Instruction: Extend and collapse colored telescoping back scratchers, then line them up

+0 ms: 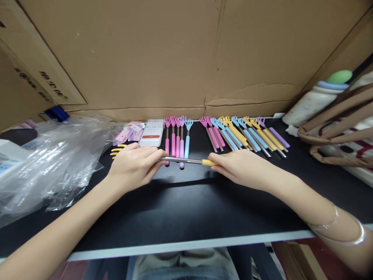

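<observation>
A yellow back scratcher [186,160] is held level above the black table by both hands. Its yellow claw sticks out on the far side of my left hand [135,163], which is closed around the claw end. The bare metal rod shows between the hands. My right hand [237,168] is closed on the yellow handle, most of it hidden in the fingers. Just behind the rod, several pink, purple and blue back scratchers [177,142] lie side by side. Farther right is a row of back scratchers and separate handles [244,134] in pink, blue, yellow and purple.
Clear plastic bags [58,163] are heaped on the left, near colourful cards [129,131] and a phone [150,133] showing a timer. A white bottle [313,101] and a bag with brown straps [346,136] stand at the right. Cardboard [151,54] walls the back of the table [163,225].
</observation>
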Demonstrator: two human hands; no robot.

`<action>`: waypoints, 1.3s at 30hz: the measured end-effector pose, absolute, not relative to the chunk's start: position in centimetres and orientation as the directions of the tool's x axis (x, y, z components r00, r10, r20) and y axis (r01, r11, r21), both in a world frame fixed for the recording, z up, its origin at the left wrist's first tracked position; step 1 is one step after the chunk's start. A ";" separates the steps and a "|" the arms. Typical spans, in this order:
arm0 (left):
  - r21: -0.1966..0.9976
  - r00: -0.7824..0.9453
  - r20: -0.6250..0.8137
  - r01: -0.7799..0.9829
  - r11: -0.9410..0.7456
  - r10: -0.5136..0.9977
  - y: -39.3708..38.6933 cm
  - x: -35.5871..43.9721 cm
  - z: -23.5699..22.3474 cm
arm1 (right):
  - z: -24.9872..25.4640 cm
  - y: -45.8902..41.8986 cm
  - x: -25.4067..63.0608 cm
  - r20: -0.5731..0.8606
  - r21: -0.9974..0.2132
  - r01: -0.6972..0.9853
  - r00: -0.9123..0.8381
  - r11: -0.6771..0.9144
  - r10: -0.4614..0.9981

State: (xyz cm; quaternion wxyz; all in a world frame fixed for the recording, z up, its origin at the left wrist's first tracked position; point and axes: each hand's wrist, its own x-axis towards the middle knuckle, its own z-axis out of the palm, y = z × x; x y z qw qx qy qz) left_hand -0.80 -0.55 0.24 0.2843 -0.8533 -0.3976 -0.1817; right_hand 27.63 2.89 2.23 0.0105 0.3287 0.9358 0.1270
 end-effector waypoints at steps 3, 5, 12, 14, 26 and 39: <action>-0.344 0.623 0.534 0.778 -0.527 0.571 -0.5 -0.8 0.2 | 2.2 2.9 27.6 0.048 0.235 0.613 -0.782 0.754 0.621; -0.342 0.627 0.532 0.774 -0.533 0.569 -0.5 -0.8 0.2 | 2.1 2.8 27.6 0.045 0.228 0.607 -0.787 0.761 0.615; -0.336 0.631 0.525 0.770 -0.543 0.571 -0.5 -0.7 0.3 | 2.0 2.8 27.6 0.055 0.240 0.591 -0.800 0.770 0.597; -0.343 0.633 0.519 0.770 -0.538 0.575 -0.5 -0.6 0.3 | 2.0 2.7 27.6 0.057 0.249 0.585 -0.804 0.772 0.591; -0.375 0.653 0.492 0.756 -0.536 0.576 -0.7 -0.5 0.5 | 1.9 2.6 27.4 0.033 0.275 0.569 -0.812 0.775 0.583; -0.342 0.629 0.503 0.775 -0.532 0.593 -0.6 -0.6 0.1 | 1.5 3.0 27.4 0.072 0.328 0.545 -0.829 0.772 0.555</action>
